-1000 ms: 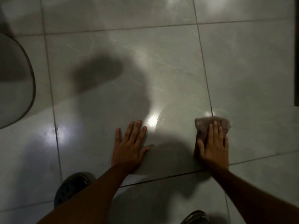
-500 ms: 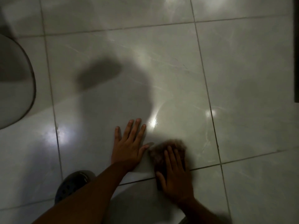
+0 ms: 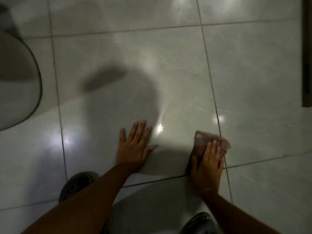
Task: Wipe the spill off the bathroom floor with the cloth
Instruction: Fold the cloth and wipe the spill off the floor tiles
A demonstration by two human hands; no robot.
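My right hand (image 3: 208, 163) presses a brownish cloth (image 3: 205, 138) flat on the glossy grey tile floor (image 3: 168, 65), beside a grout line at the lower right. The cloth sticks out beyond my fingertips. My left hand (image 3: 134, 146) lies flat on the tile with fingers spread and holds nothing. A wet sheen (image 3: 159, 129) glints on the floor just right of my left fingertips, between the two hands. The spill's edges are hard to tell in the dim light.
A white rounded toilet base (image 3: 16, 78) sits at the left edge. A dark vertical door frame or post (image 3: 306, 53) stands at the far right. My two dark perforated clogs show at bottom left (image 3: 76, 184) and bottom right (image 3: 200, 222).
My right hand swept the cloth left next to my left hand, then back right to the grout line. My left hand stayed planted.
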